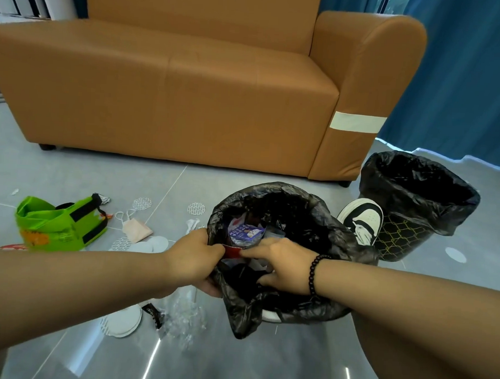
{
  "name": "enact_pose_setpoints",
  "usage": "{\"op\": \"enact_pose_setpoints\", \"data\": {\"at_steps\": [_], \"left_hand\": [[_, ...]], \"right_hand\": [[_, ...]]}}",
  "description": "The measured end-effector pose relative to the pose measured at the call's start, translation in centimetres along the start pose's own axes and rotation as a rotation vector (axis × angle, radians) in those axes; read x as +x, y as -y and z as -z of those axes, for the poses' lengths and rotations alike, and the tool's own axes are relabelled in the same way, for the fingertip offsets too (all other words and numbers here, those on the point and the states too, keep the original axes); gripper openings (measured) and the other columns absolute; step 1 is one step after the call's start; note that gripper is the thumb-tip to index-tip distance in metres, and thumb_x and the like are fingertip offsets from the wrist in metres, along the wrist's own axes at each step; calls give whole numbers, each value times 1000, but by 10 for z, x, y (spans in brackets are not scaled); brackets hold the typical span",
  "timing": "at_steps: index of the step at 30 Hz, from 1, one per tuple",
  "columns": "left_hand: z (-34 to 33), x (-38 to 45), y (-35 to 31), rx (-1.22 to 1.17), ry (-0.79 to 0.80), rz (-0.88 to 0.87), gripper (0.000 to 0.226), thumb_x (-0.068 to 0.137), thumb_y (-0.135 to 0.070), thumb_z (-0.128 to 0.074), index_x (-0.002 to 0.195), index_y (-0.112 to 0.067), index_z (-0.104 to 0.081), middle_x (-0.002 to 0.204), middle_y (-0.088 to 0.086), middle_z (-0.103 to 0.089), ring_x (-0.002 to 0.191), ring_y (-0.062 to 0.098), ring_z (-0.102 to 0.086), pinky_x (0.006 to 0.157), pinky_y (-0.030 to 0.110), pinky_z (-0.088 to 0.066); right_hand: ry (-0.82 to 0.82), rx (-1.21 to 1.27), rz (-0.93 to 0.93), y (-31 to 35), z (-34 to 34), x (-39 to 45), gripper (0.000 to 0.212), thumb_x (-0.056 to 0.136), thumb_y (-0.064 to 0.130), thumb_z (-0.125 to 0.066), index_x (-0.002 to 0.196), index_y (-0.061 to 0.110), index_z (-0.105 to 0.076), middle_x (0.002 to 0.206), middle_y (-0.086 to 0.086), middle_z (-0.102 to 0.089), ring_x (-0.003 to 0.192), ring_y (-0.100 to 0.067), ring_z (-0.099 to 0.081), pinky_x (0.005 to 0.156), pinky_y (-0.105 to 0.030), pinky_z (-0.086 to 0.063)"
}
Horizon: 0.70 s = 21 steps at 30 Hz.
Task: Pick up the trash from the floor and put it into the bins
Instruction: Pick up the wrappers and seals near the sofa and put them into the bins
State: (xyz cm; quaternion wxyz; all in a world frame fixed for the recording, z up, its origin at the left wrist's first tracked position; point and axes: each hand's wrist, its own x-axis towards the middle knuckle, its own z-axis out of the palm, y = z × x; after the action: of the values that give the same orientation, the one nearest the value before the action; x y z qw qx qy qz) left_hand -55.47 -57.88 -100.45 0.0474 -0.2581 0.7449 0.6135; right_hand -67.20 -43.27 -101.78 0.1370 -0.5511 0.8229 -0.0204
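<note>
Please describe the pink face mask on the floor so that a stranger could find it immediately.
Start at the orange leather sofa and look down to the grey tiled floor. Just right of the bright green fabric bag lies the pale pink face mask, the only litter with white ear loops.

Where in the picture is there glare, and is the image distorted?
Head view: bright streaks of glare lie on the glossy floor near the bottom edge; the wide-angle lens bends the sofa outlines and stretches both forearms; the bin interior is dark.

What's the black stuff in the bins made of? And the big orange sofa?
The black bin liner looks like thin glossy plastic film: it crinkles and shines. The sofa looks like smooth matte leather or imitation leather, tight with stitched seams; which one can't be told.
</note>
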Motion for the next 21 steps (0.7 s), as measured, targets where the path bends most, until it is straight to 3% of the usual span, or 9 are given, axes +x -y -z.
{"op": "enact_pose_setpoints", "data": {"at_steps": [4, 6, 8, 10, 12, 15, 17, 21], "left_hand": [[-3, 21, 3, -25, -18, 74, 21, 93, -4, -39, 97, -4, -60, 84, 21, -71, 69, 36, -71, 61, 43, -60], [-6, 31, 4, -45, -20, 109, 23, 93, -6, -39, 100, 0, -60, 86, 24, -71, 71, 38, -71, 63, 44, -60], [-9, 39, 4, -71, -41, 127, 22, 93, -6, -39, 95, 0, -60, 81, 24, -70, 65, 36, -71, 60, 41, -60], [-12, 48, 2, -120, -72, 148, 21, 94, -6, -40, 93, 1, -59, 79, 25, -70, 62, 34, -70, 56, 38, -60], [-13, 56, 0, -167, -94, 163, 19, 96, -8, -41, 94, 2, -58, 80, 25, -69, 57, 31, -70, 52, 35, -59], [-11, 67, -4, -229, -138, 171, 18, 98, -8, -40, 105, 5, -50, 86, 27, -66, 53, 30, -69, 49, 36, -59], [-9, 73, -5, -241, -174, 158, 18, 99, -8, -39, 109, 4, -46, 84, 25, -63, 48, 29, -68, 46, 35, -58], [-6, 79, -8, -260, -194, 129, 21, 99, -10, -38, 104, 6, -50, 80, 24, -65, 50, 26, -68, 46, 31, -58]], "right_hand": [[-165, 194, -34, 0, 23, -12, 22, 92, 29, -58, 107, 20, -71, 104, 4, -69, 91, -11, -64, 86, -31, -52], [-210, 362, -35, 0, 32, -16, 20, 90, 33, -60, 93, 20, -74, 89, 6, -71, 79, -11, -66, 76, -33, -55], [-169, 435, -24, -4, 37, -20, 20, 83, 39, -67, 91, 22, -75, 84, 10, -69, 77, -7, -65, 74, -28, -55], [-105, 370, 21, -12, 37, -23, 23, 77, 36, -75, 95, 20, -75, 82, 16, -65, 78, -1, -63, 75, -18, -52], [-142, 282, 91, -22, 33, -24, 16, 78, 23, -76, 92, 15, -76, 82, 13, -65, 75, 1, -61, 73, -13, -50], [-395, 146, 233, -33, 27, -26, 6, 79, 12, -74, 85, 13, -74, 83, 3, -67, 78, -9, -62, 69, -31, -56], [-506, 51, 319, -37, 25, -30, 3, 80, 13, -72, 83, 13, -72, 81, 2, -65, 77, -14, -61, 62, -35, -55], [-351, -93, 342, -44, 9, -35, 8, 80, 18, -67, 86, 16, -72, 87, 2, -65, 76, -18, -64, 58, -35, -56]]}}
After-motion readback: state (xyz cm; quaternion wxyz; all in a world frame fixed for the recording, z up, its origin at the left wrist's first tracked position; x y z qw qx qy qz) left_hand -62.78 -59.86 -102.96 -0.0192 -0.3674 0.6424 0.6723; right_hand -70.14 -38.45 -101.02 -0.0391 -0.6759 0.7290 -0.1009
